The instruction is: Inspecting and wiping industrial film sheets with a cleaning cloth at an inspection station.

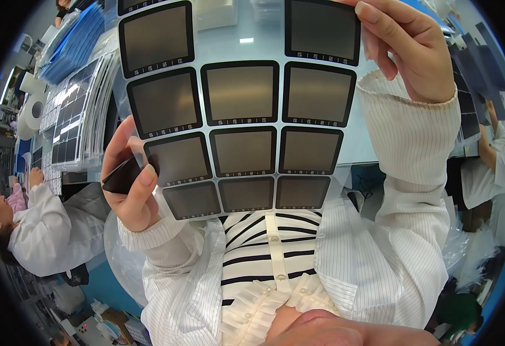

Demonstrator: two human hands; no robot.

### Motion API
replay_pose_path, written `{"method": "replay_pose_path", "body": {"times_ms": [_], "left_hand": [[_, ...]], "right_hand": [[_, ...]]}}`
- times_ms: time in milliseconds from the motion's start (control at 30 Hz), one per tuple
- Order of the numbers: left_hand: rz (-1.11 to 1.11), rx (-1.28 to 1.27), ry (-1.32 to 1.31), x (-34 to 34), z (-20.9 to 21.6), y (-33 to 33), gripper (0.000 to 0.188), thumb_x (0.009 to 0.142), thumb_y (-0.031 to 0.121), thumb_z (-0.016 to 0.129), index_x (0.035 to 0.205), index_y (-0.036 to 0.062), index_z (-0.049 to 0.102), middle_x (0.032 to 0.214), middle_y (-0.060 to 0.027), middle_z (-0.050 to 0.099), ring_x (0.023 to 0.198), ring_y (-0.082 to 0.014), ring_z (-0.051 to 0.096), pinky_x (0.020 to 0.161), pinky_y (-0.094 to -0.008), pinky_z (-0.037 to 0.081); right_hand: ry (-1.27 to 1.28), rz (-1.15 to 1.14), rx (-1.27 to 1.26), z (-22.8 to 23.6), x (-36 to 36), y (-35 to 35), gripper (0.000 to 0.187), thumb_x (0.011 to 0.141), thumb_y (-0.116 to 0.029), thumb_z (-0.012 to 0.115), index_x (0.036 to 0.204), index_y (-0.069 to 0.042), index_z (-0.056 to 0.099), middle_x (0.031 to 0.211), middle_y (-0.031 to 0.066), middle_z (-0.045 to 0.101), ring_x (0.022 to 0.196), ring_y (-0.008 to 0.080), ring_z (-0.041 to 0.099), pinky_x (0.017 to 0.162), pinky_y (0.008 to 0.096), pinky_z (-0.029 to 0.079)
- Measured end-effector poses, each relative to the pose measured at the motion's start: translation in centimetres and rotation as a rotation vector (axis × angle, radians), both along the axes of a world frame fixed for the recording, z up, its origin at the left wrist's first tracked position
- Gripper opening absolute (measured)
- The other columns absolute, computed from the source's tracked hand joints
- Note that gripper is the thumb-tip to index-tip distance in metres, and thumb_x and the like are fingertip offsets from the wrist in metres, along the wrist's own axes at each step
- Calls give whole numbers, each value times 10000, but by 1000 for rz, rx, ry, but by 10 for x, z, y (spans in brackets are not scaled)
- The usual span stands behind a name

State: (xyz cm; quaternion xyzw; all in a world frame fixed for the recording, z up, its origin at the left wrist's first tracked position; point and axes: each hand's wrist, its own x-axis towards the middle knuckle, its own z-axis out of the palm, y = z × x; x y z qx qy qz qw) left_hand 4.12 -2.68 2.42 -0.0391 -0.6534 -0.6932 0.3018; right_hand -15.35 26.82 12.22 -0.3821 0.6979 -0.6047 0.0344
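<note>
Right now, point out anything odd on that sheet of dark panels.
One cell in the top row of the sheet is empty, between two filled panels. The left hand holds a loose dark panel at the sheet's lower left edge.

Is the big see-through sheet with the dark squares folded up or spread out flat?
Spread out flat. The sheet is held up by the left hand and right hand, showing its rows of dark squares unfolded.

A clear sheet of dark framed panels [241,109], held up close, blocks the middle. Stacked sheets [82,109] crowd the left worktop [235,34]; a seated co-worker [39,225] closes the lower left.
</note>
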Motion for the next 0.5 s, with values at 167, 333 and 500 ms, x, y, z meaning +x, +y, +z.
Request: {"method": "replay_pose_path", "body": {"times_ms": [167, 333, 500], "left_hand": [[24, 17, -5, 4, 5, 7, 655, 711, 100, 725, 1302, -47, 483, 788, -32, 609, 687, -83, 556, 679, -168, 396], [62, 3, -2, 4, 7, 12, 660, 721, 90, 715, 1315, -50, 464, 811, -39, 611, 709, -88, 567, 706, -179, 422], [26, -43, 22, 7, 7, 10, 677, 734, 79, 702, 1337, -61, 426, 824, -41, 604, 745, -92, 576, 730, -191, 433]], "right_hand": [[12, 30, -11, -1, -7, -3, 215, 931, -123, 571, 1010, 55, 664, 575, 49, 607, 372, 53, 471, 344, 160, 325], [-7, 12, -4, 2, -8, -6, 219, 930, -132, 576, 1003, 55, 666, 572, 45, 599, 372, 51, 471, 343, 163, 326], [83, 50, -16, 3, -13, -5, 222, 932, -143, 575, 1012, 43, 668, 570, 45, 597, 373, 53, 474, 342, 167, 332]]}}
